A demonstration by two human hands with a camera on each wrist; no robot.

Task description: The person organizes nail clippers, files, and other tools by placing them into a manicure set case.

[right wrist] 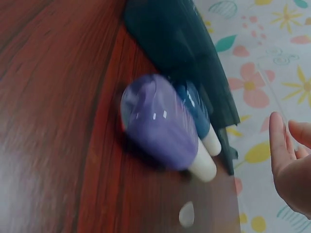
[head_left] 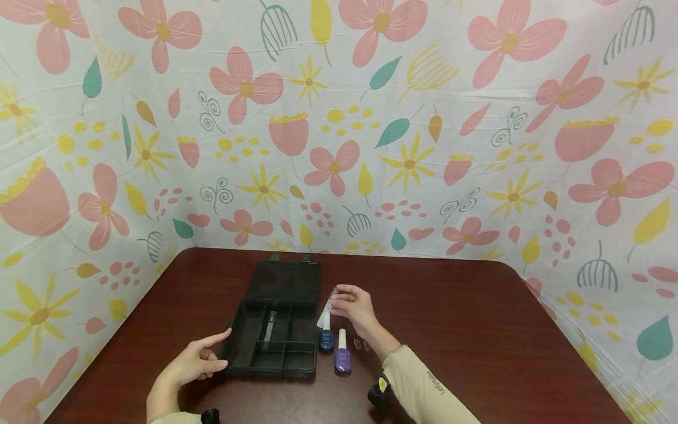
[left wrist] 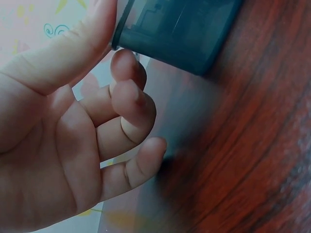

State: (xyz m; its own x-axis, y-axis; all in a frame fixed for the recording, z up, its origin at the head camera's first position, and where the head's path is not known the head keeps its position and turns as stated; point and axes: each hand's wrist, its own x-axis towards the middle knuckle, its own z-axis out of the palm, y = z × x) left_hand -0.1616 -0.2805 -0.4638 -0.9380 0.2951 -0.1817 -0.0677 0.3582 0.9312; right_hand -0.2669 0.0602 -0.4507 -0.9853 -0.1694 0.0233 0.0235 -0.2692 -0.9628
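My left hand (head_left: pixel 196 360) grips the near left side of an open black plastic case (head_left: pixel 272 373), thumb and index finger at its edge. Close up in the left wrist view, the thumb meets the case's rim and the other fingers curl below. My right hand (head_left: pixel 356 309) pinches a thin, clear whitish strip (head_left: pixel 321 319) just right of the case. Under that hand stand a dark blue nail polish bottle (head_left: pixel 325 341) and a purple one (head_left: pixel 342 361), both white-capped. Inside the case's divided tray lies a narrow clear-and-silver piece (head_left: pixel 270 327).
Two small clear oval pieces (head_left: pixel 357 343) lie on the dark wooden table (head_left: pixel 450 306) by the right forearm. The case's lid (head_left: pixel 284 278) is folded back toward the flower-printed wall sheet (head_left: pixel 333 118).
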